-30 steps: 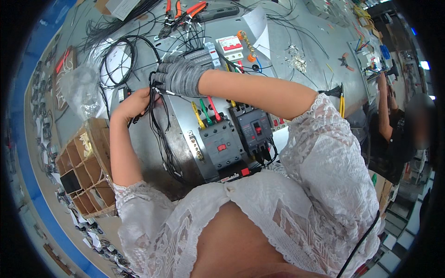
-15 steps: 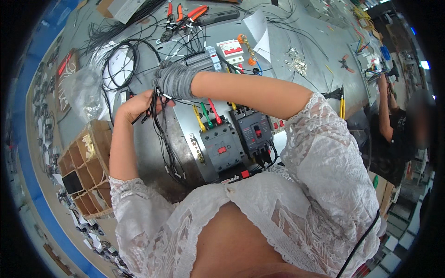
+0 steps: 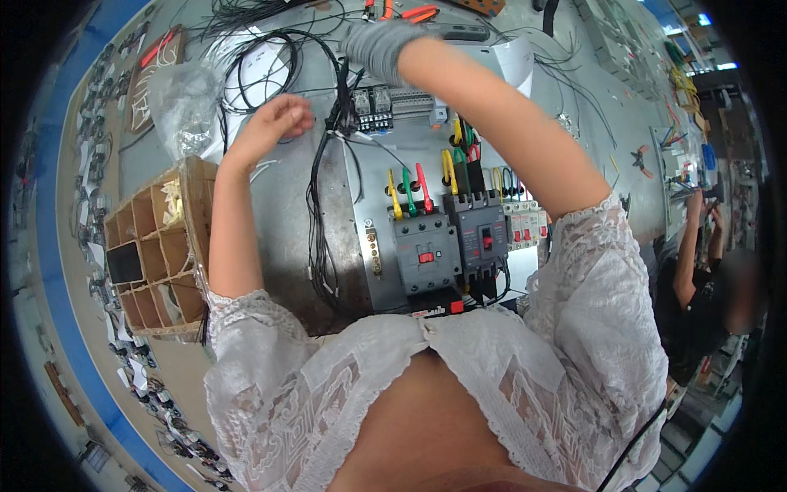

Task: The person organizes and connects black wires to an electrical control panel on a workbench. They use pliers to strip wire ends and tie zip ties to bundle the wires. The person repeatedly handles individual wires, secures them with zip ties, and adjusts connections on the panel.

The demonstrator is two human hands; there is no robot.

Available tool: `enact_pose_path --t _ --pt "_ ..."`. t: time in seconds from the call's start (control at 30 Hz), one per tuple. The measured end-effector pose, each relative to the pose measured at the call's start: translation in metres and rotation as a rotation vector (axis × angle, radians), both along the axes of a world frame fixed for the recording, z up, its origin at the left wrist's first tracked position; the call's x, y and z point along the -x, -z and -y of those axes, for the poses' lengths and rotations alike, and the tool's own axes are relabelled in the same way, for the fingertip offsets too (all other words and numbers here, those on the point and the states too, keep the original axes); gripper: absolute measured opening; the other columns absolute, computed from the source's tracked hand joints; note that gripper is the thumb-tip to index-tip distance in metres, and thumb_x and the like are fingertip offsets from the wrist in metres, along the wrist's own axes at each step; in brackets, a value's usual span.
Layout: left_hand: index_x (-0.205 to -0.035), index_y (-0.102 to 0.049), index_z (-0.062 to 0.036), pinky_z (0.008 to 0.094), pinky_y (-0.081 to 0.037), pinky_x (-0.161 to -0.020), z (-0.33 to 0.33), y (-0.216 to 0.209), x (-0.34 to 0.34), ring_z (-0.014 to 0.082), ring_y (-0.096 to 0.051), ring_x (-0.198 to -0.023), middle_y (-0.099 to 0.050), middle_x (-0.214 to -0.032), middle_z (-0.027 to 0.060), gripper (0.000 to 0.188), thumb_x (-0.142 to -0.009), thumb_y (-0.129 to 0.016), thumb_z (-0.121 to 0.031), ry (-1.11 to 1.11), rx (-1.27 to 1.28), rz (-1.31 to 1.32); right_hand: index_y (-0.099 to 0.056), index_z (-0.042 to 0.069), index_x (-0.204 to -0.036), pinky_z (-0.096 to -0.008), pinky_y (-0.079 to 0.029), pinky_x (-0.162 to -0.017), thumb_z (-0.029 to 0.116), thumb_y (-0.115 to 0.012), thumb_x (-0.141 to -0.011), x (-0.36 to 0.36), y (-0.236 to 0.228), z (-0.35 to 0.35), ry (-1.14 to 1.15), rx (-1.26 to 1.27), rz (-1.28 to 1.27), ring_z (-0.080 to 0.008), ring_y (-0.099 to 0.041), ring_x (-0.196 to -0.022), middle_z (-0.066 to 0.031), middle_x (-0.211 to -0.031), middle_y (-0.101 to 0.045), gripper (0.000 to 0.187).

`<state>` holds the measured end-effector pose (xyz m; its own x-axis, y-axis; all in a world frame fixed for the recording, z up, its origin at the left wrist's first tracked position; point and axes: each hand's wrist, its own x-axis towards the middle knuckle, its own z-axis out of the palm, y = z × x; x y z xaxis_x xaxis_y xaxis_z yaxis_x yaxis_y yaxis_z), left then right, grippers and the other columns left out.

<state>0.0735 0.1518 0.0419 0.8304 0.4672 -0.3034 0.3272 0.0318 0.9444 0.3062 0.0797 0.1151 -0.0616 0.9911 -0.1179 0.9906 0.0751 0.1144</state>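
My left hand [image 3: 279, 123] is bare and loosely closed, with nothing visible in it, just left of a bundle of black wires [image 3: 314, 209]. The bundle hangs over the left edge of a metal mounting plate [image 3: 373, 180]. My right hand [image 3: 377, 53], in a grey glove, reaches beyond the plate toward the far tools; its fingers are hidden. On the plate sit a dark contactor [image 3: 428, 262], a moulded-case breaker [image 3: 482, 239], small white breakers [image 3: 523, 227], relays [image 3: 373, 111] and a terminal strip [image 3: 410, 102]. Yellow, green and red leads [image 3: 407, 193] rise from the contactor.
A cardboard box with compartments [image 3: 152, 254] stands at the left. Beyond it lie a clear plastic bag [image 3: 182, 107] and a black wire coil [image 3: 238, 78] over paper. Orange-handled pliers [image 3: 422, 14] are at the back, cutters [image 3: 642, 161] at the right. Another person [image 3: 697, 287] works at far right.
My left hand has let go of the black wires and drawn back from them. My right hand has moved away from the bundle, farther out toward the tools. The view has shifted.
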Motion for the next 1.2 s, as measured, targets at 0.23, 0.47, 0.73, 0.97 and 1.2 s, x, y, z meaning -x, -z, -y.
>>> enact_pose_path --t 0.23,0.47,0.73,0.97,1.2 --pt "-0.133 -0.037 -0.0033 0.0325 -0.037 -0.099 0.03 -0.055 -0.078 0.02 -0.043 -0.121 -0.045 -0.13 0.0123 0.047 -0.096 -0.044 -0.031 -0.281 -0.365 0.594 -0.067 0.002 -0.097 -0.0413 -0.051 -0.075 0.018 -0.06 -0.075 -0.017 -0.066 -0.05 0.163 -0.317 -0.306 -0.0337 -0.064 -0.09 -0.0194 -0.098 -0.065 0.028" --pt "-0.109 -0.046 -0.0016 0.0257 -0.041 -0.06 0.002 -0.032 -0.051 0.0116 -0.049 -0.063 -0.055 -0.075 0.0023 0.023 -0.094 -0.049 -0.019 -0.492 -0.349 0.466 -0.061 0.005 -0.104 -0.0398 -0.051 -0.08 0.012 -0.057 -0.079 0.041 -0.038 -0.049 -0.133 -0.335 -0.523 -0.0321 -0.062 -0.094 -0.018 -0.1 -0.064 0.027" --pt "-0.104 -0.048 -0.005 0.0451 -0.046 -0.07 0.033 0.005 -0.015 0.0372 -0.06 -0.085 -0.062 -0.092 0.0189 0.021 -0.082 -0.05 -0.005 -0.239 -1.252 -0.184 -0.061 0.017 -0.11 -0.0397 -0.041 -0.096 0.018 -0.05 -0.086 0.042 0.025 0.062 -0.159 0.032 0.009 -0.0294 -0.052 -0.112 -0.0087 -0.119 -0.056 0.027" --pt "-0.092 -0.056 0.0019 0.045 -0.049 -0.059 0.019 0.027 -0.009 0.0346 -0.065 -0.07 -0.063 -0.077 0.0215 0.015 -0.084 -0.054 -0.011 0.216 -0.96 -0.356 -0.057 0.015 -0.118 -0.0407 -0.032 -0.103 0.022 -0.047 -0.088 0.034 0.035 0.072 -0.417 -0.099 -0.02 -0.0289 -0.047 -0.118 -0.0087 -0.123 -0.054 0.032" --pt "-0.082 -0.06 -0.0027 0.0282 -0.042 -0.047 -0.003 0.008 -0.034 0.0123 -0.055 -0.052 -0.057 -0.062 0.0037 0.008 -0.081 -0.054 -0.009 0.594 -0.29 -0.424 -0.058 0.004 -0.107 -0.0424 -0.036 -0.098 0.02 -0.051 -0.084 0.038 0.036 0.073 -0.371 -0.202 -0.08 -0.0315 -0.052 -0.107 -0.0158 -0.106 -0.058 0.029"
